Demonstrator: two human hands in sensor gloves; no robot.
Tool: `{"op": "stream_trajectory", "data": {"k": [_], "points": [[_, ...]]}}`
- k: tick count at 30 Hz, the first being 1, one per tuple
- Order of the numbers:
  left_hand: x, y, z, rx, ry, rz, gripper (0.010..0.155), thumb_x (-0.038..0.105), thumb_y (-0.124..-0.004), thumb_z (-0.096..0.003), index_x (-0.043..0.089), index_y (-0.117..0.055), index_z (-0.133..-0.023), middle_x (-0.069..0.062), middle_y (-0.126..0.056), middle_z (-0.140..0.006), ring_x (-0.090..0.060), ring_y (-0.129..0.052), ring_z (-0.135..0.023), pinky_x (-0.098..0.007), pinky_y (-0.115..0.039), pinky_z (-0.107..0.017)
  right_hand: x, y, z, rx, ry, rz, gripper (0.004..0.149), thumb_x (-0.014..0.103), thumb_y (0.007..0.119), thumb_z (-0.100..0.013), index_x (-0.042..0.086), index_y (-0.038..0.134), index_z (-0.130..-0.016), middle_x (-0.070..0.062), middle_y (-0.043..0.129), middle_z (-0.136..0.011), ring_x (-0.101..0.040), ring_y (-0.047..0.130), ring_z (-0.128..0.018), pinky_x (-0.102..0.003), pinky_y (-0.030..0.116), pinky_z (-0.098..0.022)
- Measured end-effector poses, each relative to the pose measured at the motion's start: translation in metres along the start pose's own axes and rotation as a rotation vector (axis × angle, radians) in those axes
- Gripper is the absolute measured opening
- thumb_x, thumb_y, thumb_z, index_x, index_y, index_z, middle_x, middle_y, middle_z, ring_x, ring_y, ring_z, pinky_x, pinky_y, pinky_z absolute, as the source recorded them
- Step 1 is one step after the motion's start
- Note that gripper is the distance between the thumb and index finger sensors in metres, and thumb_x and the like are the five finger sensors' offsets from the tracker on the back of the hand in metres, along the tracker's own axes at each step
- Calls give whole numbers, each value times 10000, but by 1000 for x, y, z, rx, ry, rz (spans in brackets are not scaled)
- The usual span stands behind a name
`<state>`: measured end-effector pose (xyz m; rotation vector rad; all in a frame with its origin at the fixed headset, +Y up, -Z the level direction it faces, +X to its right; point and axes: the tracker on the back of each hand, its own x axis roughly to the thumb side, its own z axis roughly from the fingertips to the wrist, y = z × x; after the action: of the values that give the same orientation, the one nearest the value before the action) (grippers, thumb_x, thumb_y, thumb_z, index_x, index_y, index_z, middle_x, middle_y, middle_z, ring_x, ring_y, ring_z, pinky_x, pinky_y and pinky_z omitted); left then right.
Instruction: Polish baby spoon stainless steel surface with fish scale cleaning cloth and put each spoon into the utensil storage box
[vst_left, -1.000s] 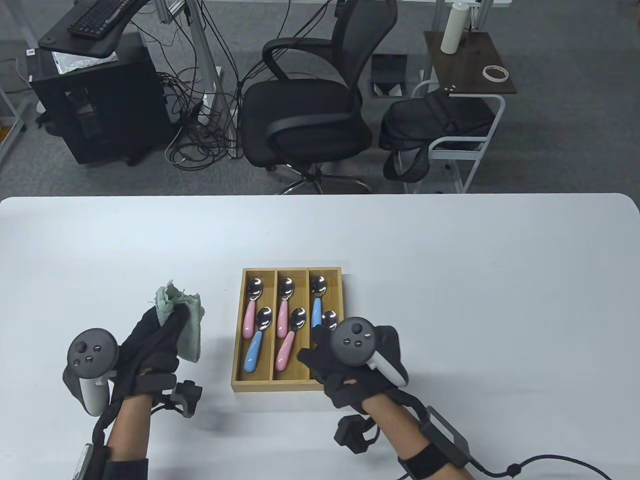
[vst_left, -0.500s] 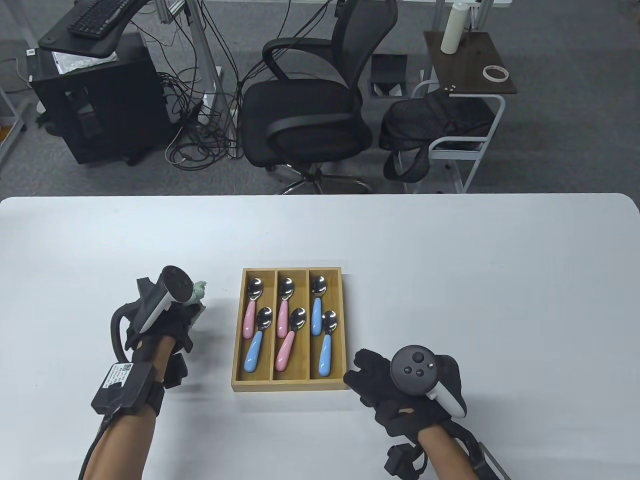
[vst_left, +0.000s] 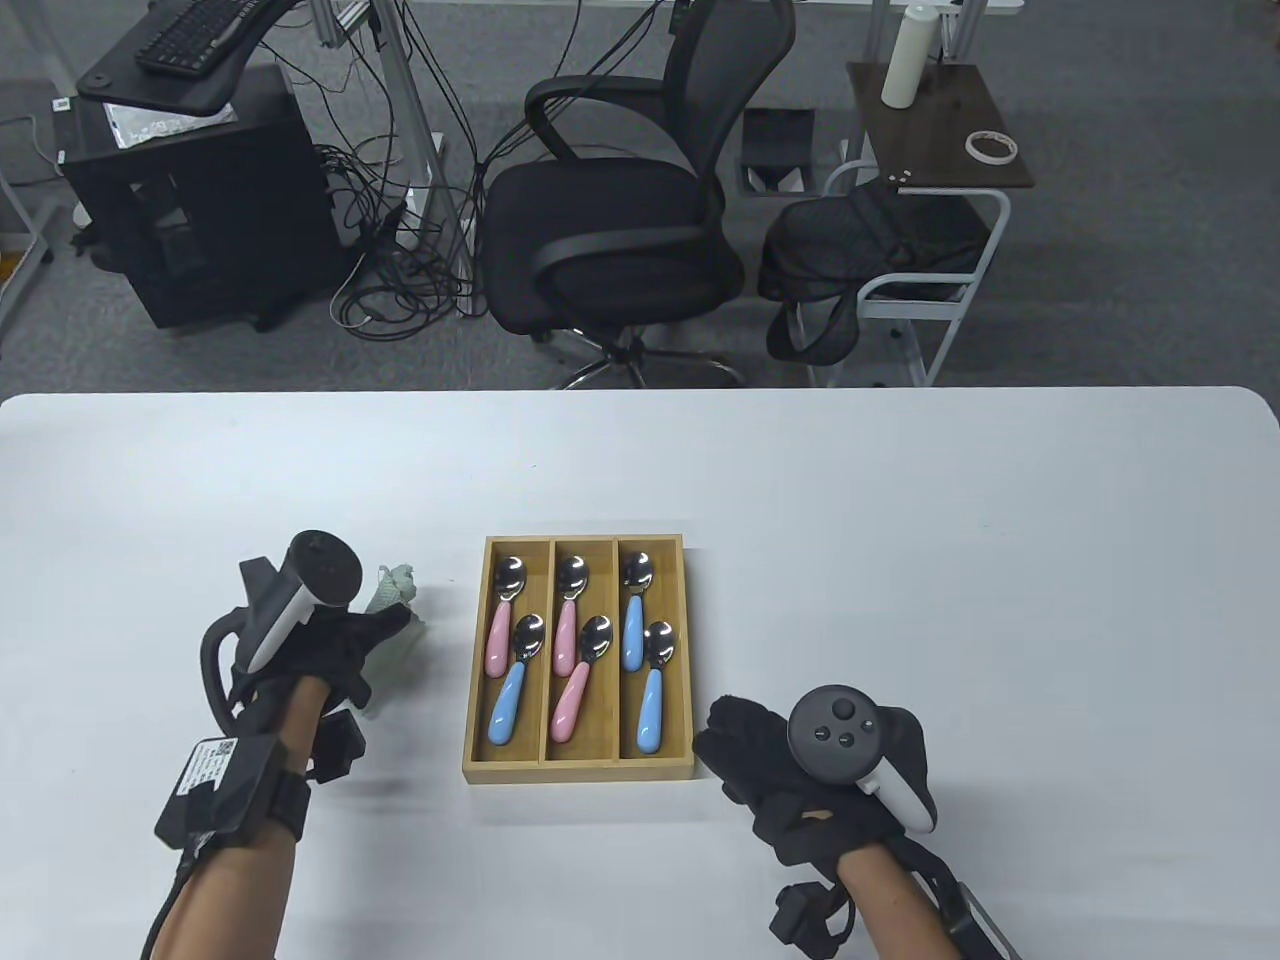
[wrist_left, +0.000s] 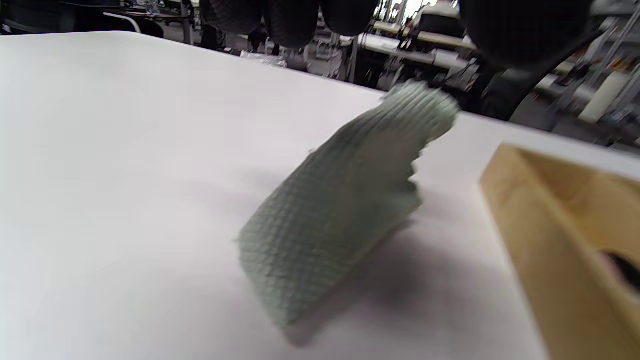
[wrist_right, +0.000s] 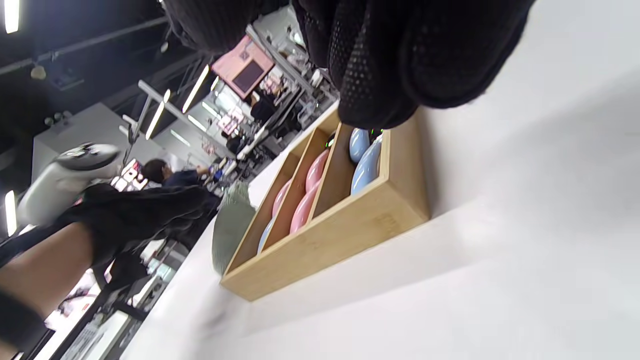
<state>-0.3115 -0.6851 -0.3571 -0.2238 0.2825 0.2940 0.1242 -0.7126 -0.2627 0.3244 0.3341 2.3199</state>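
A wooden utensil box (vst_left: 578, 771) with three compartments holds several baby spoons: a pink (vst_left: 497, 640) and a blue one on the left, two pink in the middle, two blue (vst_left: 650, 712) on the right. The green fish scale cloth (vst_left: 392, 588) stands tilted on the table left of the box. In the left wrist view the cloth (wrist_left: 335, 215) leans just below my fingertips (wrist_left: 290, 20), and no finger closes on it. My left hand (vst_left: 385, 625) hovers palm down beside it. My right hand (vst_left: 725, 745) rests empty on the table right of the box's near corner.
The white table (vst_left: 900, 560) stretches wide behind and right of the box. Beyond its far edge stand an office chair (vst_left: 610, 220), a small side table and a black cabinet. The box wall (wrist_right: 340, 240) lies close to my right fingers (wrist_right: 380, 75).
My right hand left a blue spoon in the right compartment and drew back to the table beside the box. My left hand turned palm down, lowered the cloth to the table and shifted slightly left.
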Motion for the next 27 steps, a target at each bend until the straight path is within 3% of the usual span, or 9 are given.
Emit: {"op": "stream_trajectory", "data": {"k": [4, 9, 14, 18, 27], "points": [[7, -3, 47, 138, -237, 279, 742, 628, -598, -595, 130, -522, -1140, -163, -578, -1163, -487, -578, -1078, -688, -465, -740, -4, -6, 0, -98, -4, -43, 643, 489, 546, -658, 13, 499, -1086, -220, 670, -1009, -387, 865, -772, -486, 808, -564], [11, -29, 88, 207, -383, 553, 652, 587, -603, -619, 127, -643, -1078, -152, -715, -1084, -465, -721, -1002, -678, -527, -713, -11, -10, -2, -148, -30, -146, 674, 512, 522, -659, 17, 445, -1109, -233, 606, -1063, -434, 795, -873, -536, 753, -628], [4, -58, 91, 175, -466, 762, 666, 597, -594, -615, 121, -638, -1079, -155, -722, -1075, -460, -742, -986, -654, -586, -699, -24, -11, -4, -154, -74, -205, 725, 562, 483, -654, 32, 372, -1136, -238, 519, -1122, -477, 687, -965, -587, 669, -684], [-7, -66, 88, 127, -483, 894, 689, 604, -578, -617, 107, -612, -1094, -169, -700, -1087, -470, -723, -993, -646, -598, -699, -29, -11, -5, -163, -64, -208, 722, 564, 475, -654, 40, 364, -1139, -231, 509, -1129, -471, 667, -982, -595, 649, -694], [-12, -71, 86, 110, -465, 880, 681, 603, -569, -620, 111, -623, -1088, -166, -715, -1077, -465, -739, -984, -636, -613, -696, -30, -9, -6, -159, -61, -180, 712, 559, 475, -655, 41, 380, -1134, -229, 524, -1123, -474, 672, -976, -600, 649, -691]]}}
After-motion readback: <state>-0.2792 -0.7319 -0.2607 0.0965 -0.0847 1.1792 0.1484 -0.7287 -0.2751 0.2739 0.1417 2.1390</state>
